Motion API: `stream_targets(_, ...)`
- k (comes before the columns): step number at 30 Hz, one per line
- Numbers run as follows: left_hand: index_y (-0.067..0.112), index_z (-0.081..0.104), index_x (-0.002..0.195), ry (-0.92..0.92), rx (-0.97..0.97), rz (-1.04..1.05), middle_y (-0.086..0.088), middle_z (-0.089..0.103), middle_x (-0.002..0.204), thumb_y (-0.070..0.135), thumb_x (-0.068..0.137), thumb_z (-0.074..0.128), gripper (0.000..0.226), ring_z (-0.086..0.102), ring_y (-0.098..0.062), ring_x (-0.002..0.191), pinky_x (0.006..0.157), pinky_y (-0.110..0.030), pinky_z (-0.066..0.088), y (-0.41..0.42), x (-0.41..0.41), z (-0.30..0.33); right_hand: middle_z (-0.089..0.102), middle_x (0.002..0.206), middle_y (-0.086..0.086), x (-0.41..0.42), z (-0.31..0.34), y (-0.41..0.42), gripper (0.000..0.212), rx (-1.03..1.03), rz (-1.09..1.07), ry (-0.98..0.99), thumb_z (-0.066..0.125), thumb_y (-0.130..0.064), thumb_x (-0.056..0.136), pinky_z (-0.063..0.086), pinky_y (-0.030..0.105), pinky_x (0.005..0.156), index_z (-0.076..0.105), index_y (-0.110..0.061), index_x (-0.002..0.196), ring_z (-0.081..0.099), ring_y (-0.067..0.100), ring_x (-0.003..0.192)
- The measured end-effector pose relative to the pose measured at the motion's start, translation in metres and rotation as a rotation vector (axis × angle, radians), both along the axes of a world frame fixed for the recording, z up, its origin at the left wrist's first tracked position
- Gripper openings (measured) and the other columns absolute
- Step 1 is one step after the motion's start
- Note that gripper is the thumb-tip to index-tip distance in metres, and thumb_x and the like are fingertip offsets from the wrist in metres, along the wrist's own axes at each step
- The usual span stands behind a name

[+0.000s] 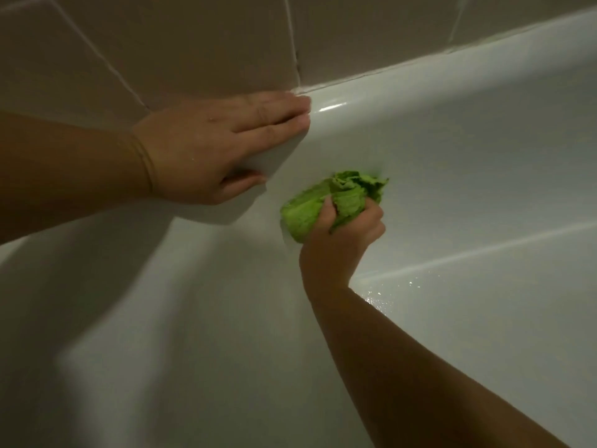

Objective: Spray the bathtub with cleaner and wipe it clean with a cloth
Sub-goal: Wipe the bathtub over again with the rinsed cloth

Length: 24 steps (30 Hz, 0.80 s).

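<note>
The white bathtub [452,150] fills most of the view, seen from inside its corner. My right hand [342,240] grips a crumpled green cloth [326,202] and presses it against the tub's inner wall just below the rim. My left hand [210,143] rests flat on the tub's rim at the corner, fingers straight along the top and thumb tucked under the edge. Wet droplets glisten on the tub floor to the right of my right forearm. No spray bottle is in view.
Beige wall tiles [193,43] with pale grout rise behind the rim, joined to it by a caulk line [371,76]. The tub's inner wall slopes down toward the bottom left.
</note>
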State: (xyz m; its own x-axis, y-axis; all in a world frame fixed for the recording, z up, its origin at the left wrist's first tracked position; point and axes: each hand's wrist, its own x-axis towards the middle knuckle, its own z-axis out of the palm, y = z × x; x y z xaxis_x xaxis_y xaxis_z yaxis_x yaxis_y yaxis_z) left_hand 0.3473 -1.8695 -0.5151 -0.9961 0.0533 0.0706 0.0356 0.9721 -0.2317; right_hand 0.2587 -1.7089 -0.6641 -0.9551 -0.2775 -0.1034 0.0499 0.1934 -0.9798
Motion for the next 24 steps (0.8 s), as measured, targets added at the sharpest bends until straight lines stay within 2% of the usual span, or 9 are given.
stream_targets(2, 0.004, 0.027, 0.161, 0.004, -0.018, -0.016, -0.017, 0.025, 0.167, 0.034, 0.099, 0.055, 0.074, 0.028, -0.033, 0.154, 0.123, -0.042, 0.030, 0.000, -0.005, -0.001, 0.040, 0.127, 0.009, 0.018, -0.011, 0.004, 0.041, 0.031, 0.189, -0.047, 0.069, -0.023, 0.096, 0.044, 0.040, 0.102, 0.046, -0.011, 0.127, 0.040, 0.009, 0.103)
stream_targets(4, 0.003, 0.028, 0.160, 0.009, -0.013, -0.025, -0.018, 0.026, 0.167, 0.033, 0.099, 0.055, 0.073, 0.027, -0.033, 0.154, 0.124, -0.041, 0.028, 0.000, -0.009, -0.001, 0.040, 0.126, 0.009, 0.011, -0.021, 0.011, 0.042, 0.032, 0.245, -0.031, 0.071, -0.018, 0.093, 0.042, 0.034, 0.103, 0.047, -0.011, 0.126, 0.041, 0.009, 0.105)
stream_targets(6, 0.002, 0.029, 0.159, 0.017, -0.003, -0.026, -0.018, 0.026, 0.167, 0.033, 0.100, 0.055, 0.072, 0.026, -0.033, 0.154, 0.126, -0.038, 0.023, 0.000, -0.012, -0.002, 0.044, 0.127, 0.013, -0.011, -0.026, 0.011, 0.046, 0.023, 0.090, -0.015, 0.072, -0.015, 0.093, 0.038, 0.024, 0.097, 0.049, -0.006, 0.131, 0.038, 0.000, 0.097)
stream_targets(9, 0.003, 0.026, 0.160, 0.010, -0.018, -0.038, -0.017, 0.023, 0.168, 0.027, 0.102, 0.056, 0.070, 0.024, -0.033, 0.155, 0.127, -0.039, 0.023, -0.001, -0.017, -0.002, 0.044, 0.131, 0.010, -0.026, -0.030, 0.006, 0.047, -0.007, -0.122, -0.181, 0.064, -0.026, 0.099, 0.043, 0.025, 0.091, 0.046, -0.011, 0.139, 0.044, 0.000, 0.097)
stream_targets(12, 0.001, 0.027, 0.160, 0.002, -0.010, -0.065, -0.019, 0.024, 0.167, 0.024, 0.101, 0.058, 0.071, 0.025, -0.034, 0.155, 0.125, -0.046, 0.028, 0.000, -0.025, -0.003, 0.044, 0.125, 0.012, 0.001, -0.044, 0.008, 0.038, 0.114, 0.066, -0.167, 0.063, -0.028, 0.101, 0.041, 0.026, 0.092, 0.045, -0.007, 0.127, 0.038, 0.004, 0.093)
stream_targets(15, 0.002, 0.028, 0.160, 0.026, -0.015, -0.067, -0.018, 0.025, 0.167, 0.028, 0.101, 0.055, 0.070, 0.024, -0.032, 0.155, 0.126, -0.041, 0.025, 0.000, -0.028, -0.004, 0.041, 0.120, 0.006, -0.001, -0.055, 0.022, 0.031, 0.133, 0.228, -0.171, 0.065, -0.023, 0.099, 0.038, 0.014, 0.079, 0.044, -0.012, 0.118, 0.046, -0.005, 0.087)
stream_targets(20, 0.001, 0.031, 0.158, 0.039, 0.011, -0.078, -0.019, 0.029, 0.165, 0.029, 0.098, 0.055, 0.070, 0.028, -0.034, 0.153, 0.126, -0.039, 0.024, 0.002, -0.032, -0.005, 0.037, 0.126, 0.001, -0.053, -0.070, 0.023, 0.049, 0.147, -0.055, -0.172, 0.060, -0.027, 0.102, 0.036, 0.024, 0.087, 0.041, -0.011, 0.143, 0.044, 0.014, 0.105)
stream_targets(22, 0.003, 0.031, 0.159, 0.036, 0.004, -0.072, -0.019, 0.028, 0.165, 0.029, 0.098, 0.055, 0.070, 0.028, -0.034, 0.153, 0.124, -0.044, 0.029, 0.003, -0.036, -0.006, 0.038, 0.130, 0.007, -0.040, -0.079, 0.023, 0.049, 0.207, 0.056, -0.211, 0.058, -0.027, 0.103, 0.033, 0.022, 0.086, 0.038, -0.008, 0.144, 0.045, 0.020, 0.107)
stream_targets(24, 0.003, 0.031, 0.159, 0.041, -0.001, -0.071, -0.018, 0.028, 0.166, 0.026, 0.099, 0.056, 0.069, 0.028, -0.034, 0.153, 0.123, -0.046, 0.031, 0.004, -0.040, -0.006, 0.039, 0.130, 0.011, -0.020, -0.088, 0.030, 0.044, 0.283, 0.274, -0.237, 0.059, -0.025, 0.102, 0.032, 0.022, 0.082, 0.039, -0.006, 0.137, 0.050, 0.027, 0.109)
